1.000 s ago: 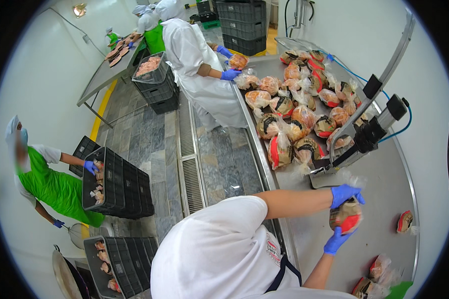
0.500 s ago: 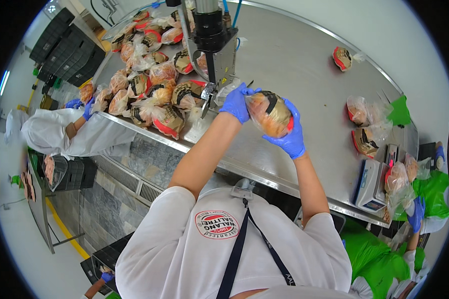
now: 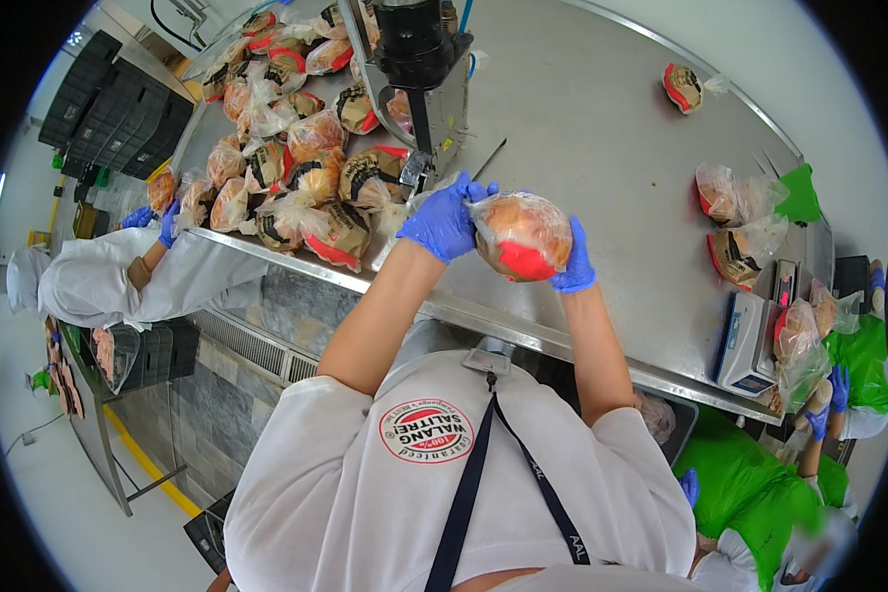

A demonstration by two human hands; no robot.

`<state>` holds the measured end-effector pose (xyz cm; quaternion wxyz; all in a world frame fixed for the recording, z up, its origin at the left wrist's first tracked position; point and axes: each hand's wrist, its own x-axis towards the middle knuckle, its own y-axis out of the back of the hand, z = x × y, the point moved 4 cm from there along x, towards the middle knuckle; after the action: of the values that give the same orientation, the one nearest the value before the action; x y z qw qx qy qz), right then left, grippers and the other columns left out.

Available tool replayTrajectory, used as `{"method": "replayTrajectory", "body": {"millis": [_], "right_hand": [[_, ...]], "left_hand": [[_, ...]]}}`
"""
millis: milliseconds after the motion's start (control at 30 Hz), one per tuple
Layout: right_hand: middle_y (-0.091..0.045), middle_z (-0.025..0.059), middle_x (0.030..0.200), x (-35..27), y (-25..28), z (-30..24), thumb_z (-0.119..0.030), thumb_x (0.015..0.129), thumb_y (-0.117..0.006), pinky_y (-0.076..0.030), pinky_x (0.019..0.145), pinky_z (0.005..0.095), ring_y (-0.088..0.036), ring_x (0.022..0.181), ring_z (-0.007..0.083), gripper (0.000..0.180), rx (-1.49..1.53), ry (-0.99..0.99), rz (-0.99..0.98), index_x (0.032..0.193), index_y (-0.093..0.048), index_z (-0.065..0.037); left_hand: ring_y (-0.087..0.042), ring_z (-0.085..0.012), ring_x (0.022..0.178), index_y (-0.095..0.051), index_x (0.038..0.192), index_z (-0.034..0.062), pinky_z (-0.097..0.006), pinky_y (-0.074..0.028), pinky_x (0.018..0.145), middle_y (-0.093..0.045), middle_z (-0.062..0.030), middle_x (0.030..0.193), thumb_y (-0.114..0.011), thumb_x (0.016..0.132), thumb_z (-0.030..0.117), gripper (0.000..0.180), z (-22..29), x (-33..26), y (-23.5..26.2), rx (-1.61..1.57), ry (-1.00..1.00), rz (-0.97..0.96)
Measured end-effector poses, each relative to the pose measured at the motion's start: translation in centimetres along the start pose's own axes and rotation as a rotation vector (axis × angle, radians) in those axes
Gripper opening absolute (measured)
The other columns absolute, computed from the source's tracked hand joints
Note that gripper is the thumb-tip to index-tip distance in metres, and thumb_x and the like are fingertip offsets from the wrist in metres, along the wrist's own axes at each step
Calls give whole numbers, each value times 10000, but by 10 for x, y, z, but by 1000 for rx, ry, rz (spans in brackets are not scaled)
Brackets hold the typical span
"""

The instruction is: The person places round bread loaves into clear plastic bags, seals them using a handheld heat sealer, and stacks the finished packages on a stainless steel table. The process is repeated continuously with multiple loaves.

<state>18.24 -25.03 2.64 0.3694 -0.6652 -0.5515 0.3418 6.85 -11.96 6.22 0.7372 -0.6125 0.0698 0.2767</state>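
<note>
Between my two blue-gloved hands, above the near part of the steel table [image 3: 612,197], is a clear plastic bag of orange-pink meat [image 3: 525,237] with a red printed patch. My left hand [image 3: 439,219] is closed around the gathered neck of the bag. Against the bag's right side, my right hand [image 3: 577,261] grips it, the fingers partly hidden behind. Just beyond my left hand stands a machine [image 3: 411,49] with a black cylinder and a metal frame. A thin dark rod [image 3: 490,158] lies on the tabletop beside it.
Many similar bags [image 3: 316,138] are heaped on the table's left, where a co-worker's gloved hand [image 3: 168,225] rests at the edge. At right are a scale [image 3: 747,340], a few more bags [image 3: 735,257], a green sheet [image 3: 799,192] and people in green aprons. Black crates [image 3: 118,109] stand far left.
The bag has turned in my hands: its tan-and-black printed side faced up before, and now clear plastic and the red patch show. Both hands have come slightly left.
</note>
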Motion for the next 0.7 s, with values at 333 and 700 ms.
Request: {"method": "replayTrajectory", "body": {"millis": [333, 700], "right_hand": [[-395, 129, 1325, 18, -41, 45, -503, 809, -514, -332, 1010, 372, -387, 1224, 226, 777, -514, 91, -104, 1368, -227, -47], [-601, 148, 1035, 81, -6, 105, -336, 884, -375, -506, 809, 381, -607, 890, 251, 422, 319, 300, 371, 1130, -507, -20]], "left_hand": [[-563, -225, 905, -536, 919, 95, -404, -455, 848, -592, -76, 955, -503, 875, 256, 170, 34, -9, 98, 345, -37, -50], [-467, -56, 604, -574, 864, 97, -206, -408, 551, -532, 41, 741, -533, 878, 217, 128, 85, -8, 41, 927, -368, 177]]}}
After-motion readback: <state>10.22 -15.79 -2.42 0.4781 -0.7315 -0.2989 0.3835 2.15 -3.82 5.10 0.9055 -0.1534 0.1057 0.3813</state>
